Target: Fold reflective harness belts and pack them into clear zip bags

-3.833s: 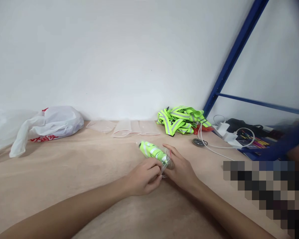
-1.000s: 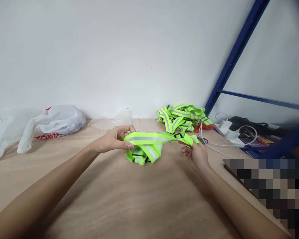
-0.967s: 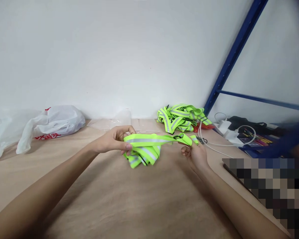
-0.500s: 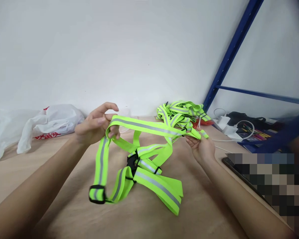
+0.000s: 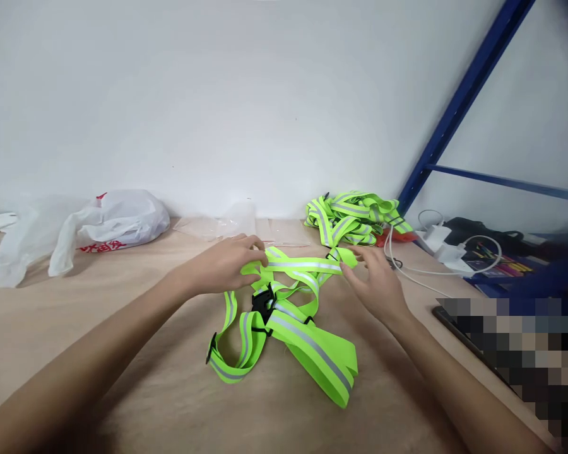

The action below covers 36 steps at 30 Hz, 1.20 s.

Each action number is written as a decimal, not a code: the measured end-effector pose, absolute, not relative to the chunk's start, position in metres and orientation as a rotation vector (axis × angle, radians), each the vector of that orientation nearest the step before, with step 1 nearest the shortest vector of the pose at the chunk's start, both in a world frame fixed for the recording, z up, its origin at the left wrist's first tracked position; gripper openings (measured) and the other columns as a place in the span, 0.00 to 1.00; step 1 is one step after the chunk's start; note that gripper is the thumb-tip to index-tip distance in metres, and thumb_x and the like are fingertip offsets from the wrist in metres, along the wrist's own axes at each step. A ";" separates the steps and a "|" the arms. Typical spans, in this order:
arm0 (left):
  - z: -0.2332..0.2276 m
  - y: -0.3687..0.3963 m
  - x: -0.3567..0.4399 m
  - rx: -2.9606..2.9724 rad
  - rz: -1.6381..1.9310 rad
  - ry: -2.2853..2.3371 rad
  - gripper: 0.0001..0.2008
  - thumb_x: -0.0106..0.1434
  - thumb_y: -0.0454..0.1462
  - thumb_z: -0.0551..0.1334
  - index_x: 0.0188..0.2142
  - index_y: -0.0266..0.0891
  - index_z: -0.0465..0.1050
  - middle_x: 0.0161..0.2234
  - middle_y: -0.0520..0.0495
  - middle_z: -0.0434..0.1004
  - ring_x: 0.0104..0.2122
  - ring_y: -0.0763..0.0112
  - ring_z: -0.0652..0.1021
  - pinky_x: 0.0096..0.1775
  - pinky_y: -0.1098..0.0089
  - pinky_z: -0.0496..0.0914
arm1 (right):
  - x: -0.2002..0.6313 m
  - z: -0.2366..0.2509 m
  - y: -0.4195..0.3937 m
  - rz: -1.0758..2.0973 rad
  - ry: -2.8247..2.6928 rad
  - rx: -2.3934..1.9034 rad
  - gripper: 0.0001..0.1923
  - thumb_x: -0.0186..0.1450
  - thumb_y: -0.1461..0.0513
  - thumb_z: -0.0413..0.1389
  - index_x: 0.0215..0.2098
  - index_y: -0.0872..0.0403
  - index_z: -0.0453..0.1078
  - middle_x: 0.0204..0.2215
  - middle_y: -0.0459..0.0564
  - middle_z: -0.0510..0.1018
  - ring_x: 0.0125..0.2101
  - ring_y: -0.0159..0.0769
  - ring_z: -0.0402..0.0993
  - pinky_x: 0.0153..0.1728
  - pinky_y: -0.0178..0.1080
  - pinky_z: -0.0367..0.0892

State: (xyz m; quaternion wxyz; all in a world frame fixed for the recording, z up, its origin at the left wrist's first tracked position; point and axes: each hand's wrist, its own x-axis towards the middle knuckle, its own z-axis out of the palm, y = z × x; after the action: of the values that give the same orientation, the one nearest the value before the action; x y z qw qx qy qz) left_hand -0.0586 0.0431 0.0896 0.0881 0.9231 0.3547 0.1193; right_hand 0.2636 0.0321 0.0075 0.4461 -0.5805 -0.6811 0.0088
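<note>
A fluorescent yellow-green reflective strap vest [image 5: 312,343] with silver stripes lies loosely looped on the table between my hands. Its black buckle [image 5: 264,303] sits near the middle, and a black slider [image 5: 211,349] shows on the left loop. My left hand [image 5: 224,261] has its fingers curled round the upper left straps, with the fingertips partly hidden. On the other side, my right hand [image 5: 378,284] pinches the upper right end of the straps between thumb and fingers. One strap runs across from hand to hand.
Behind my right hand is a pile of similar reflective straps [image 5: 355,217]. White plastic bags [image 5: 127,217] lie at the back left, clear plastic packaging [image 5: 234,221] by the wall. White chargers and cables [image 5: 447,252], a blue metal frame [image 5: 464,101] and a pixelated dark-edged device [image 5: 468,343] are at the right.
Both hands have come lower and closer together, my left hand moving right. The strap stretched between them has dropped towards the table, and the left loop has sagged inward.
</note>
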 end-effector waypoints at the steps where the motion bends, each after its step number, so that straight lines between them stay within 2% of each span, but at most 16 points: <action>1: 0.088 0.041 -0.055 2.777 0.337 0.964 0.10 0.64 0.36 0.60 0.44 0.43 0.78 0.49 0.44 0.74 0.48 0.58 0.74 0.51 0.63 0.66 | 0.253 0.011 0.024 0.021 -1.800 -1.303 0.15 0.66 0.51 0.55 0.45 0.50 0.74 0.43 0.55 0.79 0.45 0.48 0.74 0.47 0.48 0.67; 3: 0.086 0.037 -0.049 2.772 0.249 0.750 0.11 0.65 0.32 0.58 0.42 0.44 0.79 0.48 0.46 0.75 0.49 0.61 0.74 0.52 0.65 0.66 | 0.231 0.015 0.008 0.199 -2.076 -1.071 0.12 0.69 0.53 0.53 0.42 0.49 0.75 0.40 0.53 0.80 0.42 0.44 0.75 0.45 0.44 0.68; 4: 0.084 0.036 -0.046 2.754 0.187 0.677 0.12 0.64 0.30 0.58 0.41 0.44 0.79 0.47 0.47 0.76 0.49 0.62 0.74 0.52 0.66 0.66 | 0.221 0.016 0.000 0.343 -2.252 -0.965 0.13 0.68 0.52 0.55 0.44 0.49 0.75 0.41 0.53 0.80 0.43 0.43 0.76 0.45 0.43 0.69; 7: 0.073 0.037 -0.044 2.737 0.025 0.651 0.15 0.61 0.27 0.60 0.41 0.45 0.80 0.50 0.47 0.75 0.52 0.59 0.73 0.53 0.65 0.66 | 0.201 0.011 -0.013 0.563 -2.555 -0.849 0.28 0.59 0.48 0.66 0.53 0.51 0.72 0.48 0.54 0.79 0.48 0.47 0.74 0.49 0.45 0.67; 9: 0.063 0.040 -0.044 2.743 -0.042 0.717 0.19 0.57 0.26 0.62 0.44 0.46 0.80 0.56 0.46 0.72 0.56 0.55 0.71 0.56 0.62 0.66 | 0.198 0.008 -0.013 0.578 -2.620 -0.934 0.32 0.55 0.52 0.70 0.54 0.52 0.72 0.49 0.55 0.77 0.50 0.49 0.72 0.50 0.47 0.67; 13: 0.047 0.047 -0.042 2.697 -0.065 0.750 0.26 0.52 0.25 0.64 0.49 0.47 0.77 0.60 0.46 0.69 0.59 0.53 0.70 0.57 0.60 0.67 | 0.212 0.008 -0.006 0.625 -2.579 -1.070 0.17 0.57 0.65 0.63 0.46 0.53 0.74 0.46 0.53 0.77 0.47 0.45 0.72 0.48 0.44 0.68; 16: 0.042 0.049 -0.037 2.691 0.050 0.642 0.21 0.56 0.27 0.64 0.49 0.46 0.76 0.64 0.47 0.64 0.60 0.57 0.70 0.58 0.63 0.66 | 0.226 0.011 0.000 0.697 -2.501 -1.044 0.13 0.57 0.69 0.57 0.39 0.53 0.73 0.41 0.50 0.78 0.44 0.42 0.73 0.45 0.41 0.68; 19: 0.039 0.048 -0.031 2.704 0.151 0.559 0.17 0.59 0.30 0.65 0.47 0.46 0.76 0.67 0.48 0.60 0.61 0.57 0.69 0.59 0.64 0.66 | 0.238 0.012 0.005 0.776 -2.432 -1.025 0.15 0.56 0.71 0.53 0.38 0.52 0.73 0.38 0.48 0.79 0.41 0.40 0.74 0.43 0.40 0.68; 24: 0.029 0.044 -0.025 2.731 0.215 0.564 0.19 0.58 0.31 0.65 0.49 0.45 0.74 0.63 0.45 0.66 0.55 0.57 0.75 0.54 0.63 0.70 | 0.248 0.012 0.013 0.972 -2.291 -1.053 0.23 0.52 0.72 0.50 0.42 0.52 0.75 0.43 0.46 0.82 0.44 0.42 0.76 0.49 0.42 0.67; 26: 0.026 0.043 -0.024 2.742 0.256 0.582 0.20 0.58 0.31 0.65 0.50 0.45 0.73 0.62 0.46 0.67 0.56 0.56 0.74 0.56 0.62 0.69 | 0.250 0.012 0.016 1.026 -2.229 -1.046 0.23 0.53 0.72 0.50 0.42 0.52 0.76 0.43 0.46 0.82 0.45 0.42 0.76 0.50 0.42 0.67; 28: 0.023 0.043 -0.024 2.743 0.317 0.614 0.20 0.57 0.31 0.65 0.50 0.46 0.73 0.62 0.46 0.68 0.57 0.56 0.73 0.57 0.62 0.67 | 0.251 0.013 0.017 1.063 -2.169 -1.043 0.16 0.57 0.69 0.52 0.41 0.52 0.75 0.42 0.47 0.82 0.44 0.42 0.75 0.48 0.42 0.68; 30: 0.018 0.042 -0.022 2.740 0.391 0.643 0.21 0.56 0.31 0.65 0.49 0.45 0.73 0.62 0.47 0.69 0.57 0.56 0.73 0.57 0.61 0.67 | 0.250 0.015 0.016 1.105 -2.112 -1.039 0.09 0.64 0.61 0.54 0.40 0.53 0.74 0.40 0.48 0.81 0.41 0.42 0.75 0.44 0.41 0.68; 33: 0.004 0.038 -0.017 2.738 0.500 0.654 0.18 0.54 0.31 0.64 0.46 0.44 0.73 0.61 0.45 0.69 0.56 0.56 0.73 0.56 0.61 0.67 | 0.244 0.016 0.010 1.106 -2.107 -1.053 0.16 0.69 0.51 0.52 0.39 0.54 0.73 0.37 0.49 0.78 0.38 0.39 0.73 0.39 0.39 0.67; 36: -0.010 0.032 -0.009 2.684 0.594 0.678 0.16 0.52 0.29 0.64 0.42 0.43 0.73 0.58 0.45 0.71 0.55 0.57 0.74 0.53 0.62 0.69 | 0.234 0.014 0.003 0.919 -2.217 -1.161 0.15 0.66 0.49 0.56 0.36 0.53 0.71 0.33 0.47 0.77 0.35 0.38 0.71 0.36 0.38 0.64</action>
State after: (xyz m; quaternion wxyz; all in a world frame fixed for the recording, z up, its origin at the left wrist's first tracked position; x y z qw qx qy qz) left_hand -0.0094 0.0321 -0.0100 0.1546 0.9366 0.2364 0.2074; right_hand 0.2343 0.0030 0.0138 0.2355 -0.4234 -0.8082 0.3349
